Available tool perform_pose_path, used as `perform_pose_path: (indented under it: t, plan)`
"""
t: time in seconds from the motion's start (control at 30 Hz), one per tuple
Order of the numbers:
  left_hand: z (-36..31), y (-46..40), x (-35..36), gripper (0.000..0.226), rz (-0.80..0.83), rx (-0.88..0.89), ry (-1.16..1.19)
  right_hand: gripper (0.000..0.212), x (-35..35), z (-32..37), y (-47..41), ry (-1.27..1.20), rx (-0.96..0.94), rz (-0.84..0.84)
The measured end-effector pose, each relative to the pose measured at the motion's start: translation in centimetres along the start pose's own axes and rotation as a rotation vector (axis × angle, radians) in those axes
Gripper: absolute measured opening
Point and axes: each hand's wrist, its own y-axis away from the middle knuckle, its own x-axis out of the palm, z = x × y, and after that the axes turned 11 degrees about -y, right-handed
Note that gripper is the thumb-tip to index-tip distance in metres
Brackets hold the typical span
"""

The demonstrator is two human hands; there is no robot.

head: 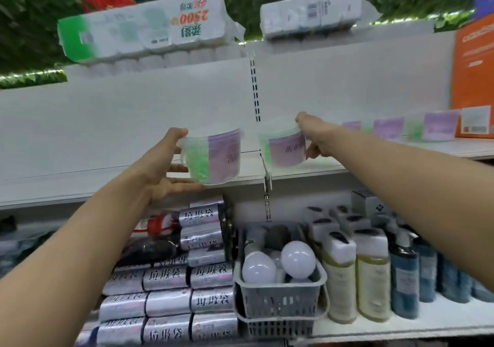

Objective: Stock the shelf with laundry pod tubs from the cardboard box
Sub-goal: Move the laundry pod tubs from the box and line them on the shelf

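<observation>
Judging by sight, each clear tub looks light, stiff, slippery: left hand cradles the left tub from nine o'clock; right hand pinches the right tub at its rim, three o'clock.

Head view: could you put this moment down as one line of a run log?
left hand: holds left tub at shelf edge | right hand: grips right tub on shelf | tub row stocked right
</observation>
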Motion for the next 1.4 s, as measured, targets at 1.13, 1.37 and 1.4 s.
perform_pose_path:
  t: [1.13,1.37,1.4]
  plan:
    - [1.6,-9.5,-3.3,0.039,0.064,-0.038,0.009,0.066,8.1,0.4,-10.1,0.704,-0.401,-0.033]
    - [1.6,-9.3,-2.8,0.042,0.076,-0.047,0.013,0.067,6.7,0.0,-8.4,0.674,-0.48,0.023]
    - [1.6,-9.2,-2.5,0.042,0.081,-0.046,0.02,0.063,6.1,-0.4,-8.0,0.601,-0.51,-0.035]
